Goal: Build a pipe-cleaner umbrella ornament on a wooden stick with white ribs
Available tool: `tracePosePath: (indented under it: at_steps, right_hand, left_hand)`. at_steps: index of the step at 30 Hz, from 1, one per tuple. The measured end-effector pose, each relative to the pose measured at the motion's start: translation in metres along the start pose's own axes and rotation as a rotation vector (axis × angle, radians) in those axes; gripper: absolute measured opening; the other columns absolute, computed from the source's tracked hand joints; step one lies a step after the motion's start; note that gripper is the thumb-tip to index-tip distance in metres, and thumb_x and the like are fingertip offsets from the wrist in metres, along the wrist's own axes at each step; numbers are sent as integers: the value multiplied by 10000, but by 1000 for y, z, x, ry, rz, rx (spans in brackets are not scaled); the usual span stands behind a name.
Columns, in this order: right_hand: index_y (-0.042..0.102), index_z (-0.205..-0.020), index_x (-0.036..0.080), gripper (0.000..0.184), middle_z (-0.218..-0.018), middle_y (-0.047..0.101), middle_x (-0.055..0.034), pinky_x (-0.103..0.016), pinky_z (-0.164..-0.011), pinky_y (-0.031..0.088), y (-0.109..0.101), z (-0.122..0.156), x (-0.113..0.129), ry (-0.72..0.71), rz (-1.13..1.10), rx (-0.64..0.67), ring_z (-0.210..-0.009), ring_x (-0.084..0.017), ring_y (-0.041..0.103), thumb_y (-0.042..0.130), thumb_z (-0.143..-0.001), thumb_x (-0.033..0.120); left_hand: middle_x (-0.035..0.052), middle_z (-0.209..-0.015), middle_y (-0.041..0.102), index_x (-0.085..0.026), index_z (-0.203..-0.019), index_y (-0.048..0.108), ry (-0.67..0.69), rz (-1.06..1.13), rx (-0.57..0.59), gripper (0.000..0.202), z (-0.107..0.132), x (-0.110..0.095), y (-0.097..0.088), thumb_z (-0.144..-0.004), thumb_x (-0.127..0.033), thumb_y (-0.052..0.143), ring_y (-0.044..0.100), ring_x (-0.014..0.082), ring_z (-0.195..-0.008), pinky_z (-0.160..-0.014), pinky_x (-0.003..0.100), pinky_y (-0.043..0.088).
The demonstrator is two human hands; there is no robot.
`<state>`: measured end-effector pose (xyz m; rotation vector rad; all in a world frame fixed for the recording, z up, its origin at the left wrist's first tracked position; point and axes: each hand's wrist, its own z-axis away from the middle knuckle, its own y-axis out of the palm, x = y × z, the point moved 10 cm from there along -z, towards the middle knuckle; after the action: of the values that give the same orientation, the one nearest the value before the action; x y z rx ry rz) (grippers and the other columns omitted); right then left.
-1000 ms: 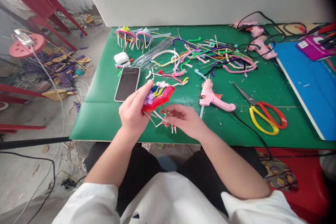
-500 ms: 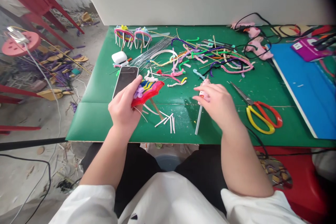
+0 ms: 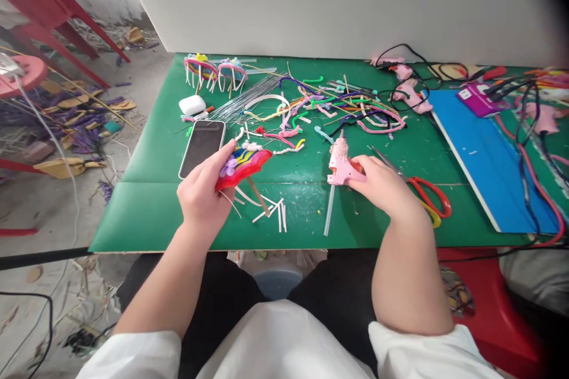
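Observation:
My left hand (image 3: 204,189) is closed on the edge of a small pipe-cleaner umbrella (image 3: 246,167) with a red rim, blue and yellow stripes and a purple flower. Its wooden stick points down toward the table, and white strips hang beneath. My right hand (image 3: 384,183) grips the handle of a pink hot glue gun (image 3: 340,163), its nozzle pointing away from me and a clear glue stick (image 3: 329,210) jutting from the back. Several cut white strips (image 3: 281,216) lie between the hands. Scissors (image 3: 429,195) with red and yellow handles lie partly behind my right wrist.
Beside my left hand lies a phone (image 3: 202,148), with a white case (image 3: 192,105) behind it. Two finished-looking small umbrellas (image 3: 202,68) stand at the back left. Pipe cleaners (image 3: 329,100) and wires cover the middle. A blue board (image 3: 471,160) and cables occupy the right.
My right hand has moved from above the glue gun to its right side and now holds its handle. My left hand still holds the umbrella. The view has shifted right.

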<state>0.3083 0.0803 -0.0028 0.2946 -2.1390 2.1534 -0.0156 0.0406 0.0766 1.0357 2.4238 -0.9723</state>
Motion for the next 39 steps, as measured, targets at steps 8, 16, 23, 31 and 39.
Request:
tracePosePath:
  at_steps: [8, 16, 23, 31, 39]
  right_hand:
    - [565, -956, 220, 196, -904, 646, -78, -318, -599, 462, -40, 19, 59, -225, -163, -244, -769, -239, 632, 622, -778, 278]
    - [625, -925, 240, 123, -832, 736, -81, -337, -610, 530, -45, 63, 120, -617, -308, -538, -695, -219, 678, 631, -802, 242]
    - [638, -958, 163, 161, -752, 743, -70, -283, -540, 539, -49, 93, 139, -781, -451, -748, -620, -184, 693, 622, -814, 234]
    - [630, -871, 148, 75, -691, 711, -58, -277, -551, 552, -53, 96, 140, -725, -485, -816, -610, -176, 680, 597, -822, 196]
    - [608, -828, 143, 73, -643, 670, -53, -280, -510, 525, -53, 96, 142, -753, -489, -826, -559, -168, 643, 591, -840, 213]
  left_hand:
    - [19, -1161, 714, -300, -1261, 610, 16, 30, 45, 456, -1, -6, 4, -827, -163, 629, 698, 201, -1012, -900, 320, 569]
    - [35, -1149, 718, -266, -1216, 639, -61, 27, 32, 403, -4, 1, 0, -820, -190, 628, 703, 207, -990, -875, 310, 575]
    - [40, -1157, 716, -237, -1256, 604, 44, 10, 18, 413, -4, -9, -3, -850, -164, 585, 709, 177, -968, -837, 263, 580]
    - [10, -1143, 720, -275, -1282, 585, 133, 90, 6, 444, -3, -18, -3, -851, -177, 622, 710, 175, -980, -836, 243, 585]
    - [18, -1154, 717, -287, -1309, 563, 142, 123, 39, 493, -1, -16, 0, -842, -142, 626, 706, 170, -994, -854, 248, 586]
